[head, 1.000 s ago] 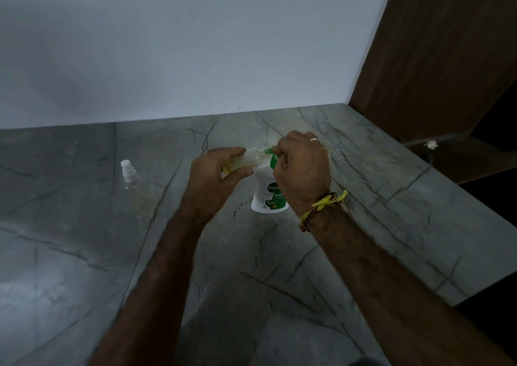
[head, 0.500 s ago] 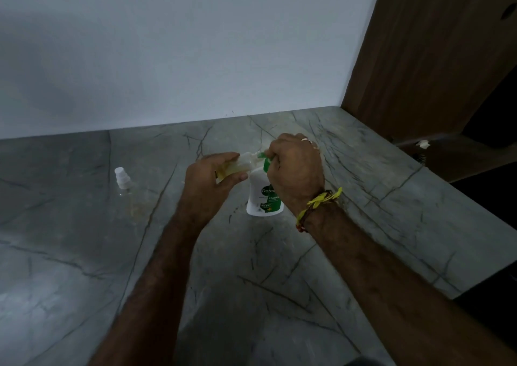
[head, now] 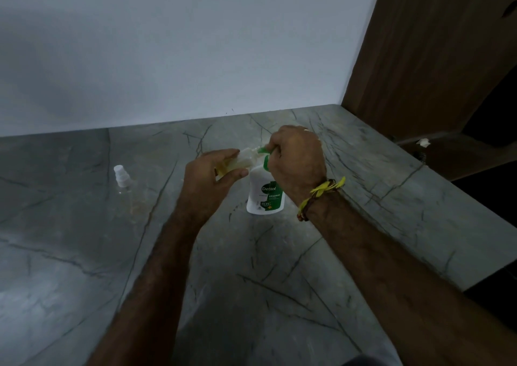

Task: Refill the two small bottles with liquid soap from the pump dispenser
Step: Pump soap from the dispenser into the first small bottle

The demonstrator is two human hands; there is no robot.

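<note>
Dettol pump dispenser [head: 264, 195] stands upright on the grey marble counter [head: 251, 281]; everything else is placed from it. Right hand [head: 298, 160] sits on top of it, fingers curled round the green pump head [head: 264, 151], knuckles up. That grip looks set for pushing the pump down while steadying the dispenser. Spout pokes out left of the fist.

Left hand [head: 214, 177], just left of the dispenser's top, holds a small clear bottle [head: 240, 161] between thumb and fingers. The bottle is tilted, mouth end toward the spout, touching it or nearly so; exact contact is too small to tell. Yellowish liquid shows inside it near the palm. It is probably held at that angle so the soap runs down the inside wall rather than missing the narrow mouth. Judged step: filling this first bottle.

Second small bottle [head: 124, 181] stands well to the left of the dispenser, on the counter, white cap on, body clear and hard to make out. Likely parked there out of the way until its turn; whether it is filled cannot be told.

Yellow thread band [head: 321, 193] on the right wrist, just right of the dispenser. Wooden panel [head: 433, 58] is far right of it, white wall [head: 167, 44] behind.

Risk, as a guess: soap dribbling past the mouth onto the fingers.
</note>
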